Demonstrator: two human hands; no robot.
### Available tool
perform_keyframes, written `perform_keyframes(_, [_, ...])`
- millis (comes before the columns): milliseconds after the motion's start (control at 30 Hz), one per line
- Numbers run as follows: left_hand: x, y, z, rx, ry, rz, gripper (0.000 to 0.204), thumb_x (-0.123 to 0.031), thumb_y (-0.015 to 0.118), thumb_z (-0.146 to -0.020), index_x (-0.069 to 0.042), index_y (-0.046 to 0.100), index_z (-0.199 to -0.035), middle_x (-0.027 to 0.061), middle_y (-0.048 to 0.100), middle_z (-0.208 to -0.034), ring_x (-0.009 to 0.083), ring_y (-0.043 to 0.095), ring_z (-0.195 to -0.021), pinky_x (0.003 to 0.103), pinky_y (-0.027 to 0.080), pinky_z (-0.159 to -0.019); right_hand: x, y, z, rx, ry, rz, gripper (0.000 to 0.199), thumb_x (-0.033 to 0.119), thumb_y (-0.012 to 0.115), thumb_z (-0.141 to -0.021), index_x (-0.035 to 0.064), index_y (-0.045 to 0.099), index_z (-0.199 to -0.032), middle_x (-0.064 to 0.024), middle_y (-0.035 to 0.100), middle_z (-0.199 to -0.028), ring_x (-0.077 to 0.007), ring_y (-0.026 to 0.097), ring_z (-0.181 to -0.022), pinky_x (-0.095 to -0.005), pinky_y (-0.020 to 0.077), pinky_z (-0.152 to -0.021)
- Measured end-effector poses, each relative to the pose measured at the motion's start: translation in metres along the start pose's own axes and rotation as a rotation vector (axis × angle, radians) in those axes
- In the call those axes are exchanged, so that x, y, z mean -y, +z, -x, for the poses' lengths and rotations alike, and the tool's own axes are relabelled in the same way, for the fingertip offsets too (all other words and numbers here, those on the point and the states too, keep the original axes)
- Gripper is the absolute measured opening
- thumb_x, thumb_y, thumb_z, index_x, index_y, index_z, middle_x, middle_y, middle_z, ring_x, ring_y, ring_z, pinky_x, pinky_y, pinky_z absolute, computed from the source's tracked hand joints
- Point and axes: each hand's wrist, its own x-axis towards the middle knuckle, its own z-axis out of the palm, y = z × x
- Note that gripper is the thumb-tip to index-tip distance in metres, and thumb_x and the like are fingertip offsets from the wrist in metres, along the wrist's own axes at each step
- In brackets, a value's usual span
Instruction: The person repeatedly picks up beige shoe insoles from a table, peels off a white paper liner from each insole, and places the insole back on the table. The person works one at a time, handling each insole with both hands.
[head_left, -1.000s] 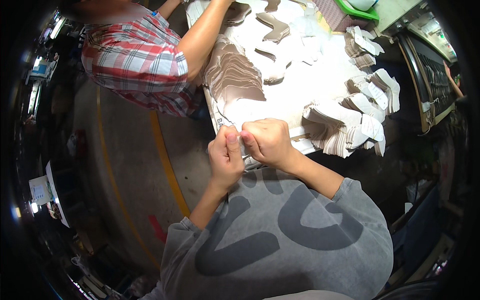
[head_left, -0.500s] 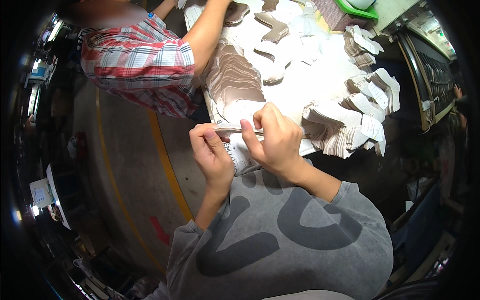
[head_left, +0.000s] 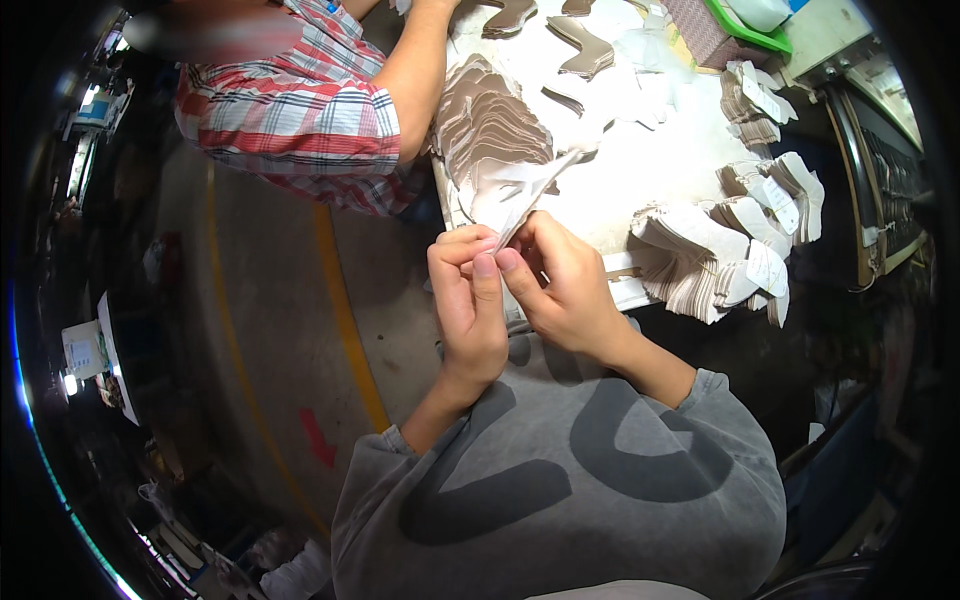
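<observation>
Both my hands are closed at the table's near edge, pinching the near end of a thin pale cut piece of material [head_left: 527, 198]. It stands up and slants away to the far right, and its edge looks like more than one layer. My left hand [head_left: 468, 305] grips with thumb and fingers, close beside my right hand [head_left: 565, 290], whose thumb presses the same end. Just beyond is a fanned stack of brown cut pieces [head_left: 490, 120], partly covered by the held piece. Right of my hands lies a bundle of pale curved pieces [head_left: 695, 255].
On the white table [head_left: 640, 165] are loose brown pieces [head_left: 580, 48] and more bundles [head_left: 755, 100] with paper tags. A green tray [head_left: 775, 38] sits on a box at the far right. A person in a plaid sleeve [head_left: 340, 125] reaches over from the left.
The held piece has swung from lying level between my hands to slanting up and away. My hands have come together at its near end. The view has shifted slightly.
</observation>
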Motion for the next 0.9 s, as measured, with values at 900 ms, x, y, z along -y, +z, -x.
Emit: perform_keyframes(900, [-0.015,-0.008,0.004,0.151,-0.023,-0.007,0.017,0.0,0.049,-0.106,0.004,0.044,-0.122,0.0147,0.054,-0.122,0.0128,0.057,-0.1,0.028,0.048,-0.089,-0.001,-0.017,-0.002,0.147,-0.047,-0.096,0.018,0.017,0.06,-0.097,0.0035,0.056,-0.086,-0.0143,0.056,-0.071,-0.0319,0.057,-0.061,-0.0398,0.0446,-0.058])
